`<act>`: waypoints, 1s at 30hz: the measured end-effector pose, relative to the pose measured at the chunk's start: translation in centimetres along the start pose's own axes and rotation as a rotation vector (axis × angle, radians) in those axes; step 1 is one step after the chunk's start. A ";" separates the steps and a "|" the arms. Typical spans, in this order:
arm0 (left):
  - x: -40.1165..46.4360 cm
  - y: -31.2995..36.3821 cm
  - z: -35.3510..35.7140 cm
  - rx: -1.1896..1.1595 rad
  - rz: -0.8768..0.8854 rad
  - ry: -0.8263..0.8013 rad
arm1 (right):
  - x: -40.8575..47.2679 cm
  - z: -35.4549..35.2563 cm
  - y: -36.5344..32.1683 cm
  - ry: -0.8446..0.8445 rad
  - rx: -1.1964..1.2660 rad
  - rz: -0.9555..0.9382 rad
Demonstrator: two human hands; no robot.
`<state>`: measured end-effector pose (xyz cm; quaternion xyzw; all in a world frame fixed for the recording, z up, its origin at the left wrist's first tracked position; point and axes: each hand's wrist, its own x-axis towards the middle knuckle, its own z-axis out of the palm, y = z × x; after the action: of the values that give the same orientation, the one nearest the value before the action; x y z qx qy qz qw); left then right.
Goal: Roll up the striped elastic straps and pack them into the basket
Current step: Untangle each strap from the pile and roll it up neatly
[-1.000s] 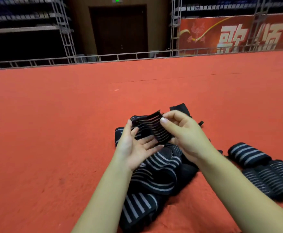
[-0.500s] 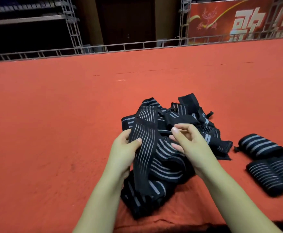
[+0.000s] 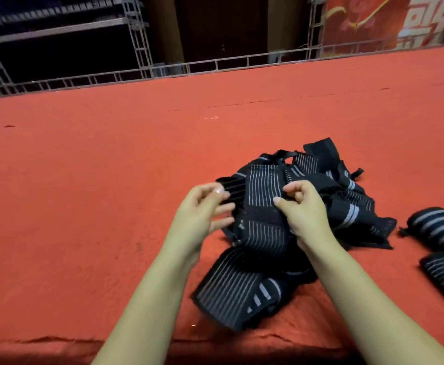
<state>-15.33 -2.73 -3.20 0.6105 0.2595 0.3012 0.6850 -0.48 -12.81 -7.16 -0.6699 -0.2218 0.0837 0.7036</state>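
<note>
Straps (image 3: 329,206), black with grey stripes, are lying in a loose tangled pile on the red-covered bench (image 3: 84,180), centre-right. One strap (image 3: 264,204) is standing up out of the pile, stripes running lengthwise, a plain black patch across its middle. Right hand (image 3: 305,209) is pinching that strap's right edge, thumb and curled fingers grasping the fabric. Left hand (image 3: 202,214) is sitting at the strap's left edge, motion-blurred; fingers are half-curled, and whether they are grasping the strap or just touching it is impossible to tell. Lower end of the strap is disappearing into the pile behind the forearms. Two rolled straps (image 3: 439,229) are lying on the bench to the right, apart from the pile, the nearer one cut off by the frame edge. Basket is not showing anywhere.
</note>
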 end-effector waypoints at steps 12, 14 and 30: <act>11.7 0.4 8.3 0.559 -0.240 -0.269 | -4.2 -4.0 1.2 -0.025 -0.142 -0.112; 11.9 0.0 8.9 0.745 -0.164 -0.355 | -4.2 -4.3 1.7 -0.019 -0.136 -0.103; 10.4 -2.3 7.3 0.739 0.002 -0.405 | -6.8 -4.9 0.7 -0.006 -0.116 -0.120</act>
<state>-2.76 -0.29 -4.51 0.8623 0.2094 0.0625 0.4568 -4.31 -19.98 -9.26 -0.6949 -0.2683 0.0305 0.6665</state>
